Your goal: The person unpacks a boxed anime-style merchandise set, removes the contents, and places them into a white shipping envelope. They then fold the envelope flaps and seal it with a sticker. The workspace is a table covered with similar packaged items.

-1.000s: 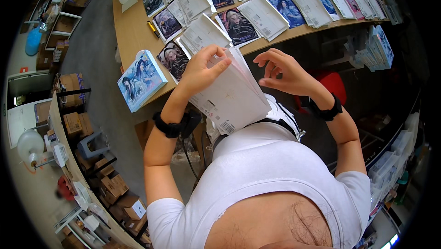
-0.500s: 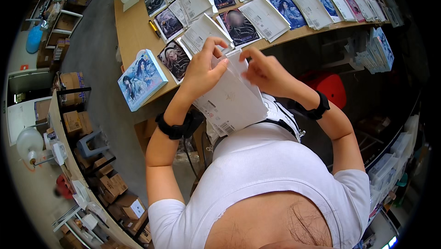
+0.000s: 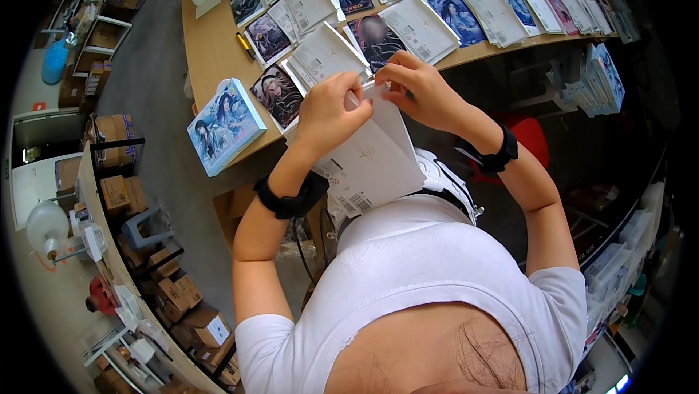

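A flat white cardboard packet (image 3: 368,165), with barcodes and a small sun-like print on its face, tilts against my waist in front of the table edge. My left hand (image 3: 329,114) grips its upper left part, thumb on the face and fingers curled behind. At the top edge, the fingers of my right hand (image 3: 421,96) are pinched together on the packet's upper right. Exactly what they pinch is too small to make out. Just beyond lies another white packet (image 3: 324,56) beside a dark illustrated card (image 3: 279,96).
More white packets and illustrated cards cover the wooden table (image 3: 207,52) in rows. A blue illustrated box (image 3: 226,126) stands at its left corner, near a yellow-and-black cutter (image 3: 245,46). Under the table are a red stool (image 3: 528,143) and stacked blue boxes (image 3: 593,85).
My right hand has moved slightly up and left, its fingers closing at the packet's top edge. My left hand has shifted a little right and down along the packet.
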### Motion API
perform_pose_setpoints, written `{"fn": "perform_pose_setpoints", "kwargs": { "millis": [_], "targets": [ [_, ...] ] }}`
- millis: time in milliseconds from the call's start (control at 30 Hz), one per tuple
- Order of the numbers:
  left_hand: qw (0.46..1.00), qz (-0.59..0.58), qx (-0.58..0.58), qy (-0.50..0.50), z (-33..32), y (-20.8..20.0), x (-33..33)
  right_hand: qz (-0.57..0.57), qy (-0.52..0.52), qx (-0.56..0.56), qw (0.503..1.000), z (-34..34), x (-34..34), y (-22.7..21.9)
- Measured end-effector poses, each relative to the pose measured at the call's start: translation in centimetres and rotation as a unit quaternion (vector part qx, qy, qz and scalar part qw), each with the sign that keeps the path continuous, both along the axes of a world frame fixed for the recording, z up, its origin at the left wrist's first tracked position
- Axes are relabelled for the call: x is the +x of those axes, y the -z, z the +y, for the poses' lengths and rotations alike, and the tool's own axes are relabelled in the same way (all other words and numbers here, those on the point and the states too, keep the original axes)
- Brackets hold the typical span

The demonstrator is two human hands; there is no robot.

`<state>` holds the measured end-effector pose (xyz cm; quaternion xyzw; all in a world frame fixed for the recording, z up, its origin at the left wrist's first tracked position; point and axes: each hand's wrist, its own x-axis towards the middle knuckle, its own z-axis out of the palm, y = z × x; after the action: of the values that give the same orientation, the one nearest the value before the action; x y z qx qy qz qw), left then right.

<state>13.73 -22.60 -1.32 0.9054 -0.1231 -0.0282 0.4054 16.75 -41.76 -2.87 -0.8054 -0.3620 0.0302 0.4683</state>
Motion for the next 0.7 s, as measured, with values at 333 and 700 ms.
{"fn": "perform_pose_setpoints", "kwargs": {
  "millis": [333, 700],
  "targets": [
    [1.000, -0.018, 0.003, -0.020, -0.6, 0.3, 0.0, 0.004, -0.004, 0.000, 1.000, 0.1, 0.6, 0.4],
    [1.000, -0.002, 0.014, -0.019, -1.0, -0.2, -0.1, -0.011, -0.043, -0.046, 0.998, 0.1, 1.5, 0.2]
  ]
}}
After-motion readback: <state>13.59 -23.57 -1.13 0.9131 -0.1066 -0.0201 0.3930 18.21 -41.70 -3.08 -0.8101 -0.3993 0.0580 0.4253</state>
